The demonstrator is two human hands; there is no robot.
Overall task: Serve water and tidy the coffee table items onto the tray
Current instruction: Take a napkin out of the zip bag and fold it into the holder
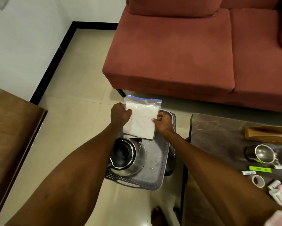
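Forearms reach over tray (161, 162). Left hand (119, 114) grips bag (141, 121) by left edge, right hand (163, 122) pinches right edge; bag held above tray's far end, beyond kettle (128, 156). Lower bag flat onto bare tray floor, clear of kettle spout. Cup (261, 154) waits on tabletop (218, 128).

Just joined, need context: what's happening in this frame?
A person holds a zip bag with white contents in both hands, left hand on its left edge, right hand pinching its right edge, above the far end of a grey tray. A steel kettle already sits in the tray. A steel mug, tape roll and other small items remain on the coffee table to the right.
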